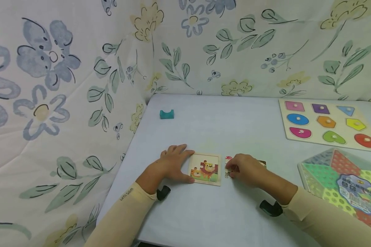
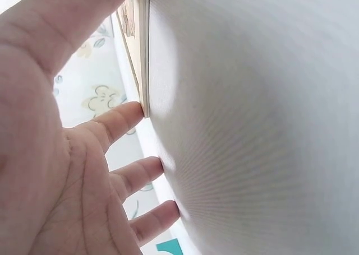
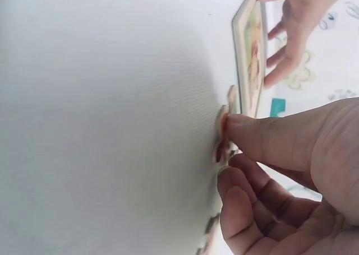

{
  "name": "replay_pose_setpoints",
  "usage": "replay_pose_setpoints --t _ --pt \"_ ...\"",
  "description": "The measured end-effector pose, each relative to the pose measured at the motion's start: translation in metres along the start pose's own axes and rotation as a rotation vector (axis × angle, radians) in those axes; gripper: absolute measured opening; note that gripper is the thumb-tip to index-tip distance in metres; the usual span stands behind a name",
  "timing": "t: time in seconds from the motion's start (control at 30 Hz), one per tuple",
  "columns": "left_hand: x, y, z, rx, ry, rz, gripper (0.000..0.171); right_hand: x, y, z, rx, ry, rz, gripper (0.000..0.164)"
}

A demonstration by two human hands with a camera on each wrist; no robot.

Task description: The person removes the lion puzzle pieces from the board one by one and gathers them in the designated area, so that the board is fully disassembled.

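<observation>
A square wooden puzzle board [image 1: 205, 183] lies on the table between the hands, with joined pieces showing a lion and a cub [image 1: 208, 169] in its lower part. The left hand [image 1: 175, 164] is spread at the board's left side. Its thumb and index finger touch the board's edge, and the other fingertips rest on the tabletop in the left wrist view. Just right of the board, the right hand [image 1: 245, 168] pinches a small jigsaw piece [image 3: 223, 129] between thumb and fingers, low over the table. Another piece [image 1: 262, 163] shows partly behind that hand.
A teal notched block [image 1: 167, 115] sits at the back left. On the right lie a board of coloured knobbed shapes [image 1: 303, 109] and a colourful patterned package [image 1: 346, 164] near the right forearm. Floral cloth [image 1: 235, 44] hangs behind and left of the table [image 1: 210, 219].
</observation>
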State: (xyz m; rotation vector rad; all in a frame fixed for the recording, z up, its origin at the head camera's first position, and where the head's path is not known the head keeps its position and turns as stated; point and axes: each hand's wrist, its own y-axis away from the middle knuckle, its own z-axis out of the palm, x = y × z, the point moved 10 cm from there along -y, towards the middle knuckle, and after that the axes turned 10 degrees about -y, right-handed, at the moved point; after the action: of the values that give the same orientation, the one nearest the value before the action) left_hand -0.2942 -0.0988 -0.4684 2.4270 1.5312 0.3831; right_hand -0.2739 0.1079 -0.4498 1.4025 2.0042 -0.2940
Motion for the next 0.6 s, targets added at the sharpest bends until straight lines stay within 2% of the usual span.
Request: replay_pose_setpoints --t 0.27,0.43,0.6 --pt "-0.004 0.001 0.000 -0.001 0.001 -0.001 0.100 -0.031 -0.022 0.009 0.006 0.071 -0.054 0.032" --pt "-0.004 0.002 0.000 -0.001 -0.005 0.005 0.100 -0.052 -0.040 0.028 -0.052 0.093 -0.070 0.042" --pt "-0.002 0.003 -0.002 -0.002 -0.006 0.005 0.099 -0.063 -0.047 0.040 -0.104 0.106 -0.079 0.040"
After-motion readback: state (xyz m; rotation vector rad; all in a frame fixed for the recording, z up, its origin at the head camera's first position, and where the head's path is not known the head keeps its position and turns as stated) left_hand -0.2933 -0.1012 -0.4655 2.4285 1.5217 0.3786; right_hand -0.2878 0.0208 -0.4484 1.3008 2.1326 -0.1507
